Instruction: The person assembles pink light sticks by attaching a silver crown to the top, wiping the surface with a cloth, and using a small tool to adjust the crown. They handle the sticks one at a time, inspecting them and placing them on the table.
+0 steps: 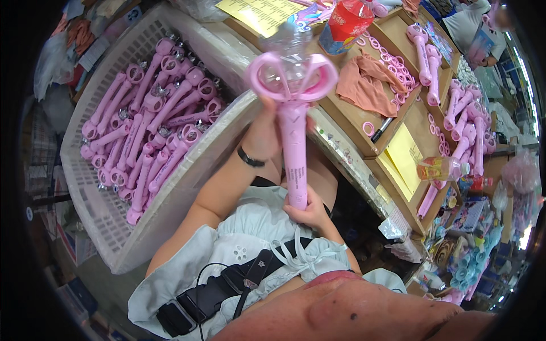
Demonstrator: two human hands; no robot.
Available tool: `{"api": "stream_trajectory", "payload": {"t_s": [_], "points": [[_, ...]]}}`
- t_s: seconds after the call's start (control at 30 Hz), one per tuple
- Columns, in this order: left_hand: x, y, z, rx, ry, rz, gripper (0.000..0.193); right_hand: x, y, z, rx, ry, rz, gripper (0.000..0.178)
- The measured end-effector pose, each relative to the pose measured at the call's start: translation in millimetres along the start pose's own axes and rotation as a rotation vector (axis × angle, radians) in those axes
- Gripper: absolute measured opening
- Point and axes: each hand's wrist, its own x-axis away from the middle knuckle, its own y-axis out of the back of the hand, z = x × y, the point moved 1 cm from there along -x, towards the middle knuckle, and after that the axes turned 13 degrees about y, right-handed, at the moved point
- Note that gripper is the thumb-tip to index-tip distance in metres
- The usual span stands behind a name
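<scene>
A pink toy light wand (294,148) stands nearly upright in front of me, its clear plastic dome (286,57) framed by looping pink arms. My left hand (266,133), below a black wristband, is closed around the upper handle just under the head; its fingers are partly hidden behind the wand. Lower down, my right hand (310,211) grips the bottom end of the same handle. To my left, a heap of similar pink wands without domes (153,113) fills a white plastic basket (91,227).
Beside the basket, to my right, runs a workbench with cardboard trays (372,149). They hold pink rings (398,71), an orange cloth (369,85), a black marker (382,129), yellow paper (405,159) and more wands (466,116). A drink bottle (438,169) lies nearby. Another person (472,28) is at the far right.
</scene>
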Motion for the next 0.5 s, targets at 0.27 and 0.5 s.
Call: {"api": "stream_trajectory", "payload": {"t_s": [0.27,0.5], "points": [[-15.2,22.6,-26.5,-0.222,-0.239,-0.247,0.060,2.3,15.8,5.5,-0.674,-0.103,0.191,0.050],[-12.9,25.8,-31.7,-0.415,-0.276,-0.366,0.061,14.4,22.5,-18.4,-1.105,-0.206,0.286,0.052]]}}
